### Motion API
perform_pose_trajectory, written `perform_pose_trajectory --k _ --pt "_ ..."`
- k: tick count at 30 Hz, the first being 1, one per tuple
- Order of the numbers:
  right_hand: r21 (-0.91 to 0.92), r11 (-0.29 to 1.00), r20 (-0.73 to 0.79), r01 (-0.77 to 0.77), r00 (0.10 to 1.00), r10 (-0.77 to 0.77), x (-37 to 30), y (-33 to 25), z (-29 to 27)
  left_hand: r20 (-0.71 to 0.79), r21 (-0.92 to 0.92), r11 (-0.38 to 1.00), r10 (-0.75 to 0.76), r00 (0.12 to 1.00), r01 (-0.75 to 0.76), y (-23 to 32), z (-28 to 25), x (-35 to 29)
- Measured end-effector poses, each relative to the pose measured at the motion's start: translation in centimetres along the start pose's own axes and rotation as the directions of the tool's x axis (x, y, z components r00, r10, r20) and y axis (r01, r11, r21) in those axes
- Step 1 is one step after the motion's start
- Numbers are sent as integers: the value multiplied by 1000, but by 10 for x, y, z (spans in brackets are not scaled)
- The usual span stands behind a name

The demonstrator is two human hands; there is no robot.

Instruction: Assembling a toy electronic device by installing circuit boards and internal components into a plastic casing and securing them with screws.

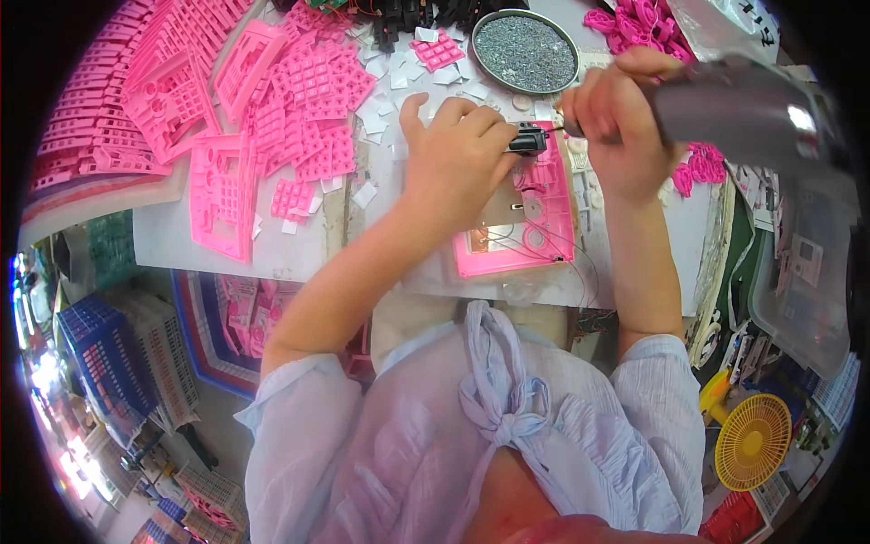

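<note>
A pink plastic casing lies on the table in front of me, its inside facing up, with thin wires and round speaker-like openings in it. At its far end my left hand presses its fingers around a small black part. My right hand is wrapped round a dark grey power screwdriver, held nearly level. Its thin bit reaches left to the black part's right end; whether it touches a screw is too small to tell.
Behind the casing stands a round dish of small screws. Pink keypads and white squares lie to the left, beside stacked pink frames. Pink cable bundles sit at the far right. A yellow fan stands low on the right.
</note>
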State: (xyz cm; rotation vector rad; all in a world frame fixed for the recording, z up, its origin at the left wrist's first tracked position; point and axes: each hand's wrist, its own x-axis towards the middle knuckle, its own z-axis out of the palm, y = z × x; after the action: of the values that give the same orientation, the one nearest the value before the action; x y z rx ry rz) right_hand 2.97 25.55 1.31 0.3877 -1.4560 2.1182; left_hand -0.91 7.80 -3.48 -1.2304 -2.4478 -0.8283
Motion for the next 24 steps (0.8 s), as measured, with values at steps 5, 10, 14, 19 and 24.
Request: perform_pose_trajectory --k 5,10,14,19,24 --pt "-191 982 -18 -13 1000 9 5 32 -10 94 41 999 -2 996 -2 -3 0 -1" --pt "-245 968 -1 -50 999 51 -3 37 -8 107 -7 1000 -4 994 5 -2 -1 1" --pt "-360 931 72 -61 993 94 -1 39 -7 136 -156 988 25 990 -3 -13 4 8" --pt "96 928 399 -360 868 295 42 12 -27 306 -236 970 22 952 53 -21 -23 7" --pt "-948 210 -178 -240 944 277 30 -50 -203 288 -348 858 -286 914 378 -44 -172 -64"
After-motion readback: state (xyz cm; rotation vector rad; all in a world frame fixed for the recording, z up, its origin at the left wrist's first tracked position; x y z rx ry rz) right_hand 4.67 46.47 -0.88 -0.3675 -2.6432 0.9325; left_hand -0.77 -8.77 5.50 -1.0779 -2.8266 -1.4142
